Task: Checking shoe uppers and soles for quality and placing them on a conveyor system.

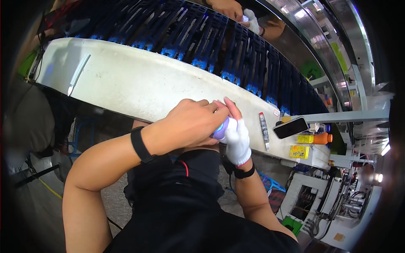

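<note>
Cutter point(264, 131), phone point(291, 127), yellow carton point(299, 152) set rightward on white bench point(135, 80) | purple piece point(221, 130), partly covered, held between bare left hand point(192, 122) and gloved right hand point(238, 140)

Across the white desk point(126, 80) in front of me runs a row of blue slats point(204, 59). Far to my left I see a pale strip point(79, 74); to my right, a slim tool point(264, 130) near a phone point(291, 127), a yellow box point(299, 152) and an orange bottle point(322, 138).
</note>
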### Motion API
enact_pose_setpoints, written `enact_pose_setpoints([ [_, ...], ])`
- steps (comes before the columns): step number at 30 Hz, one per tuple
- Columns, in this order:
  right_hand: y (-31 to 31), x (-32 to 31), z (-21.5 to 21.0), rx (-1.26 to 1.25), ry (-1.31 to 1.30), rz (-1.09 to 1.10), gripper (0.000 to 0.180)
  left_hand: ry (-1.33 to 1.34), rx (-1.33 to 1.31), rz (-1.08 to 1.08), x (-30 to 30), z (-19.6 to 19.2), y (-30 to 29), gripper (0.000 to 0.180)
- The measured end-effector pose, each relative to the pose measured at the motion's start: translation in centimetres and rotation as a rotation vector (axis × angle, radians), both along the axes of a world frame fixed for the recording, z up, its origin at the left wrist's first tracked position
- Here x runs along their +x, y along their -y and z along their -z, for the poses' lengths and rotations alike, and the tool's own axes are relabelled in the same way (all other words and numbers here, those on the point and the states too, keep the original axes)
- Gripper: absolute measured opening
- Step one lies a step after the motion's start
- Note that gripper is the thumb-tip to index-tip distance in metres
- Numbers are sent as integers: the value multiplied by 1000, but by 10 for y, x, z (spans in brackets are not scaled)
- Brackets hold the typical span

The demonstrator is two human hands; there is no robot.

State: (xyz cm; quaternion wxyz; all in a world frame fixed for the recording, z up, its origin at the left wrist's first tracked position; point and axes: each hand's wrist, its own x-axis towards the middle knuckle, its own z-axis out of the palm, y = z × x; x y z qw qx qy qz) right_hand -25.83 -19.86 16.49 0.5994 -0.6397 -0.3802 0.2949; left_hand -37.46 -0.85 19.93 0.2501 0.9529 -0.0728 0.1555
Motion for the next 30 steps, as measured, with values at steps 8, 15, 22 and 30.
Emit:
enact_pose_setpoints([
  [8, 12, -12, 64, 157, 742, -35, 100, -349, -277, -6, -74, -22, 2, 108],
  [15, -21, -28, 50, 91, 927, 22, 82, -44, -675, -250, -86, 35, 0, 80],
  [22, -18, -7, 60, 126, 820, -53, 66, -109, -787, -396, -107, 66, -4, 57],
  [30, -27, 0, 51, 107, 902, -75, 59, -70, -673, -394, -106, 58, -6, 55],
])
